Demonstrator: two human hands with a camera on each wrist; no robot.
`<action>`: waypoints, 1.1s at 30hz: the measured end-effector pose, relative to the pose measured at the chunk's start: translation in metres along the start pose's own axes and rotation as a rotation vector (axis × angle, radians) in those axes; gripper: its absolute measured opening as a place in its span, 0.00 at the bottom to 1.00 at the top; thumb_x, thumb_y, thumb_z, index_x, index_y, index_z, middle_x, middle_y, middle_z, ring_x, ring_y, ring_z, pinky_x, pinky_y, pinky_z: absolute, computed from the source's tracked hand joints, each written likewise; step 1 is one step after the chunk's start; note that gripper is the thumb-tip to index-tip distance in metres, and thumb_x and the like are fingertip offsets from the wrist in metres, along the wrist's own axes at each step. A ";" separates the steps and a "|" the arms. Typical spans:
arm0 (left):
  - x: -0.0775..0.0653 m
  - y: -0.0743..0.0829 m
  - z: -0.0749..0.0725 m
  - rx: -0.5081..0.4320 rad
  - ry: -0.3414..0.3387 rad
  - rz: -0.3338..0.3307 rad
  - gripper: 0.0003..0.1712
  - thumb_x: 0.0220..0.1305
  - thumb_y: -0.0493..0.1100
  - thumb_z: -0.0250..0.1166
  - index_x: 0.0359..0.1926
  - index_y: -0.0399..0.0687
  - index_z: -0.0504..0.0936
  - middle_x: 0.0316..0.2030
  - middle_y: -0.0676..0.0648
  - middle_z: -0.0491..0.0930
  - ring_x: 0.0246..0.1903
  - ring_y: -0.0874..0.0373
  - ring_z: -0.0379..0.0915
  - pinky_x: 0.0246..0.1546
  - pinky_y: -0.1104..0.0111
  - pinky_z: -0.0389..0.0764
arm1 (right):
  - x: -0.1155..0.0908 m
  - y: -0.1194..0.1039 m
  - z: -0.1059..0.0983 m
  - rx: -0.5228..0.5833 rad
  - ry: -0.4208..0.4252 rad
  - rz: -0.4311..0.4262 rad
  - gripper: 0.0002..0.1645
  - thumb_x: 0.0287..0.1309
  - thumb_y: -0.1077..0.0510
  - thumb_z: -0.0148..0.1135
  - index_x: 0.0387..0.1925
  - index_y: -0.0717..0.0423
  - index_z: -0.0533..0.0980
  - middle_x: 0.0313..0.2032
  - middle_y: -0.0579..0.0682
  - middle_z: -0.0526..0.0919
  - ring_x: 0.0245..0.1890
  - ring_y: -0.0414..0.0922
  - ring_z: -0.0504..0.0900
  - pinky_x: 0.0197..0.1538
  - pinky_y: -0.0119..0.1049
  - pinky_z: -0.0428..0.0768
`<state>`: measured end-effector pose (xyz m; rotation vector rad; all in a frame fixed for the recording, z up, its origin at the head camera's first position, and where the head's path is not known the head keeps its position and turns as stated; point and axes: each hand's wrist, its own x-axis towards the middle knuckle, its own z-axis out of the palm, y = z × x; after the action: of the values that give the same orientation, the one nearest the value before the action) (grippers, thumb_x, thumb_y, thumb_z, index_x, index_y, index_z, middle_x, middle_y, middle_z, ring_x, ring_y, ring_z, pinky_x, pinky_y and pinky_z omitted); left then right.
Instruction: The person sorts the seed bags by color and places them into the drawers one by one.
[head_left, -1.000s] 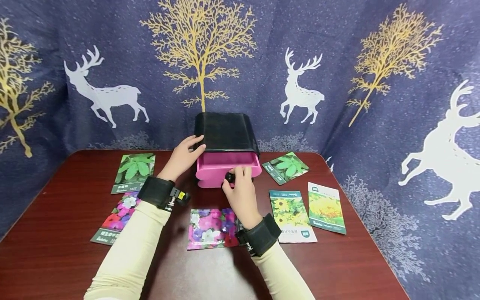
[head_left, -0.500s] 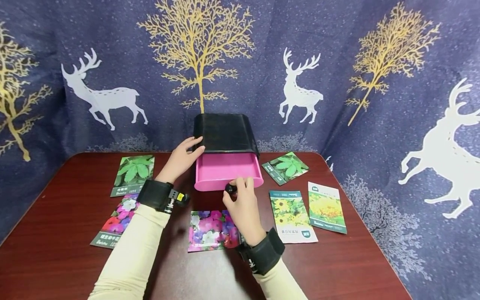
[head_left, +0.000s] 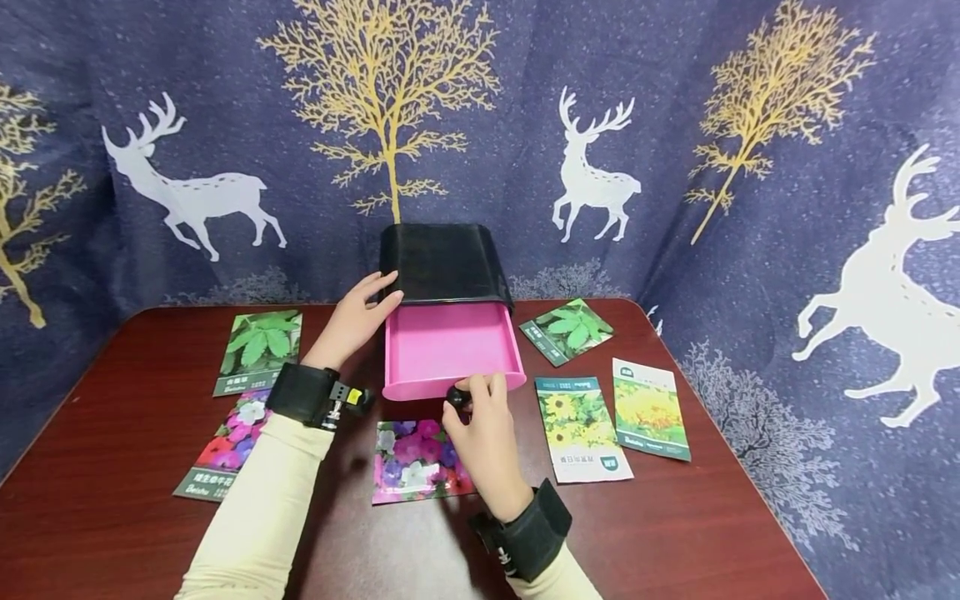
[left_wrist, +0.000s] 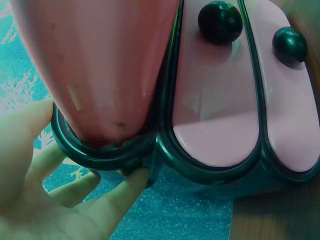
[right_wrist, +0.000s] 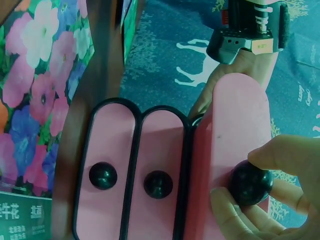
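A black drawer cabinet point(head_left: 442, 262) with pink drawers stands at the back of the table. Its top drawer point(head_left: 450, 342) is pulled far out, and the bare pink floor shows. My right hand point(head_left: 486, 446) pinches this drawer's round black knob point(right_wrist: 251, 182) between thumb and fingers. My left hand point(head_left: 352, 321) holds the cabinet's upper left side, the fingers bent round the black rim point(left_wrist: 100, 162) in the left wrist view. The two lower drawers, with knobs point(right_wrist: 103, 175), sit pushed in; the extended drawer hides them in the head view.
A flower seed packet point(head_left: 412, 467) lies just in front of the drawer, partly under my right forearm. Packets point(head_left: 258, 337) point(head_left: 232, 442) lie on the left, the lower one partly under my left arm. Several more, including a sunflower packet point(head_left: 581, 425), lie right. A deer-print curtain point(head_left: 330, 167) hangs behind.
My right hand has drawn the top drawer toward me by its knob, and more of the inside shows. My left hand has stayed on the cabinet's side. The head view has shifted slightly.
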<state>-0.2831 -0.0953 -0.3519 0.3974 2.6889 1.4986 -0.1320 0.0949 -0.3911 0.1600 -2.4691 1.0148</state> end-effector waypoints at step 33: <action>-0.018 -0.007 0.005 -0.066 0.056 -0.051 0.35 0.72 0.53 0.43 0.73 0.44 0.45 0.70 0.33 0.51 0.67 0.39 0.55 0.66 0.50 0.60 | -0.021 0.008 0.008 -0.005 0.039 0.006 0.13 0.51 0.60 0.67 0.38 0.55 0.74 0.36 0.49 0.65 0.28 0.40 0.75 0.27 0.25 0.73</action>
<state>-0.2658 -0.0984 -0.3620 0.2860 2.6613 1.6026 -0.1182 0.0941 -0.4106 0.1297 -2.4376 1.0051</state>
